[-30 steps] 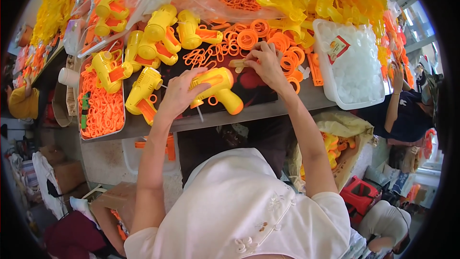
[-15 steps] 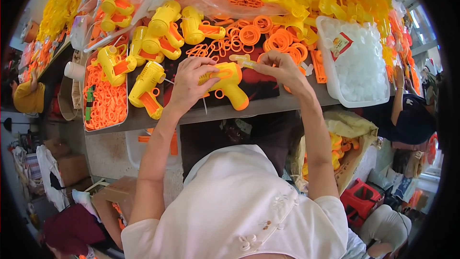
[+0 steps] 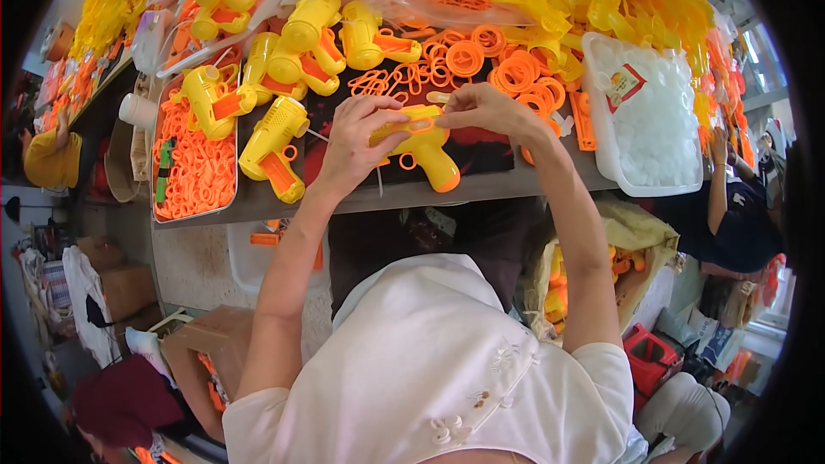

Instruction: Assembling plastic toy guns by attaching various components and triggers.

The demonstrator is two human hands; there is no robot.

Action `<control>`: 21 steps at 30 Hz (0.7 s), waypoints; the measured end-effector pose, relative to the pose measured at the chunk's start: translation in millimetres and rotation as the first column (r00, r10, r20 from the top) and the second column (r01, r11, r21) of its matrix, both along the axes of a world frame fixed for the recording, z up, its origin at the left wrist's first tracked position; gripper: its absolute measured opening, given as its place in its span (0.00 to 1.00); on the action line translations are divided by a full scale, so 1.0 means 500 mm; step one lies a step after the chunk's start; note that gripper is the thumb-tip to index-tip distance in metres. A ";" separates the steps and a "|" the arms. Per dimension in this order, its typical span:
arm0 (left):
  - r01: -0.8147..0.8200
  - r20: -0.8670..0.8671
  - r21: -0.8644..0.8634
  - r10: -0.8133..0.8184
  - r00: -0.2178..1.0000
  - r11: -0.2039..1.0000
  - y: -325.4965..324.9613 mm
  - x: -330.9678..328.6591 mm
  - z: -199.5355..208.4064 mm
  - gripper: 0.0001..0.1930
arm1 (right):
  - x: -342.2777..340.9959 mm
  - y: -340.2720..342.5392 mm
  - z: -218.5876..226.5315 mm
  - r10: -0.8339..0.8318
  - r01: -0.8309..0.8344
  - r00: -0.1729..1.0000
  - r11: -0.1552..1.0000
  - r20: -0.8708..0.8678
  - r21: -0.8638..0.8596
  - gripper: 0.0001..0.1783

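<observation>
A yellow toy gun [image 3: 427, 157] with an orange butt is held tilted above the dark mat [image 3: 481, 153]. My left hand [image 3: 361, 133] is closed round its left end, thumb and fingers gripping the body. At the gun's top right, my right hand [image 3: 485, 112] pinches a small yellow piece [image 3: 421, 112] against the body; my fingers partly hide it. A pale yellow piece [image 3: 438, 97] lies just behind the gun. Orange rings [image 3: 465, 58] and loops lie beyond my hands. Several yellow toy guns with orange parts [image 3: 273, 150] stand to the left.
A tray of small orange loops [image 3: 193, 176] sits at the left, a green tool on it. At the right, a white tub [image 3: 601, 112] holds translucent pieces. Yellow shells [image 3: 619, 0] pile up at the back. A sack [image 3: 649, 232] of toy parts stands below right.
My right hand has brought the small yellow piece down and left onto the toy gun's top. My left hand keeps its grip. The whole view has shifted slightly.
</observation>
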State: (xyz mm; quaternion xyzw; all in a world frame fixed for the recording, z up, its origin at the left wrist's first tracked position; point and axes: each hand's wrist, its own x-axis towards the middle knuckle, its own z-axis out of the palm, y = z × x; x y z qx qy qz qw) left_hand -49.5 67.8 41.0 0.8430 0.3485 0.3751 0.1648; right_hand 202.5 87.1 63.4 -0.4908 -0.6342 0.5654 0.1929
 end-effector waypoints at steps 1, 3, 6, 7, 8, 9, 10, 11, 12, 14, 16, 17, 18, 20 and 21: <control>-0.002 0.004 -0.012 0.002 1.000 1.000 0.000 -0.002 -0.003 0.13 | 0.005 0.003 -0.007 -0.012 0.011 1.000 0.999 -0.027 -0.033 0.13; -0.002 0.000 -0.008 0.002 1.000 1.000 0.001 -0.002 -0.003 0.13 | 0.009 0.003 -0.016 -0.007 0.005 0.999 0.999 -0.045 -0.036 0.12; 0.001 -0.007 -0.014 -0.001 1.000 1.000 0.001 -0.003 -0.003 0.13 | 0.007 0.003 -0.018 -0.020 0.018 0.999 0.999 -0.039 -0.049 0.11; -0.001 -0.011 -0.026 0.001 1.000 1.000 0.000 -0.003 -0.003 0.13 | 0.007 0.003 -0.016 -0.034 0.033 0.999 0.998 -0.014 -0.062 0.10; -0.003 -0.011 -0.026 0.002 1.000 1.000 0.000 -0.005 -0.004 0.13 | 0.003 0.005 -0.014 -0.033 0.032 0.999 0.998 -0.014 -0.062 0.10; -0.003 -0.009 -0.026 0.003 1.000 1.000 -0.001 -0.005 -0.005 0.13 | 0.000 0.008 -0.008 -0.009 0.008 1.000 0.999 -0.017 -0.046 0.10; -0.004 -0.006 -0.026 0.004 1.000 1.000 -0.002 -0.006 -0.006 0.13 | -0.003 0.011 -0.003 0.015 -0.015 1.000 0.999 -0.019 -0.030 0.10; -0.004 -0.005 -0.024 0.004 1.000 1.000 -0.002 -0.005 -0.006 0.13 | -0.003 0.014 0.002 0.015 -0.016 1.000 0.999 -0.018 -0.029 0.10; -0.005 -0.003 -0.023 0.005 1.000 1.000 -0.002 -0.004 -0.006 0.13 | -0.003 0.017 0.008 0.037 -0.038 0.999 0.998 -0.011 -0.045 0.10; -0.007 -0.001 -0.023 0.007 1.000 1.000 -0.001 -0.003 -0.006 0.13 | -0.005 0.022 0.011 0.061 -0.061 0.998 0.996 -0.004 -0.064 0.11; 0.001 -0.002 -0.009 -0.001 1.000 1.000 0.001 -0.002 -0.004 0.12 | -0.007 0.025 0.009 0.074 -0.074 0.997 0.996 0.000 -0.054 0.12; 0.002 -0.002 -0.011 -0.002 1.000 1.000 0.001 -0.001 -0.004 0.12 | -0.007 0.023 0.015 0.073 -0.073 0.997 0.996 0.000 -0.056 0.12; 0.000 0.001 -0.002 0.000 1.000 1.000 0.002 0.000 -0.004 0.11 | -0.008 0.021 0.024 0.067 -0.067 0.998 0.996 0.011 -0.058 0.12; 0.000 0.002 0.005 0.000 1.000 1.000 0.002 0.001 -0.005 0.11 | -0.010 0.022 0.030 0.061 -0.059 0.998 0.996 0.021 -0.062 0.13; -0.003 -0.002 0.004 0.003 1.000 1.000 0.003 0.001 -0.006 0.11 | -0.011 0.025 0.030 0.055 -0.052 0.998 0.996 0.038 -0.077 0.13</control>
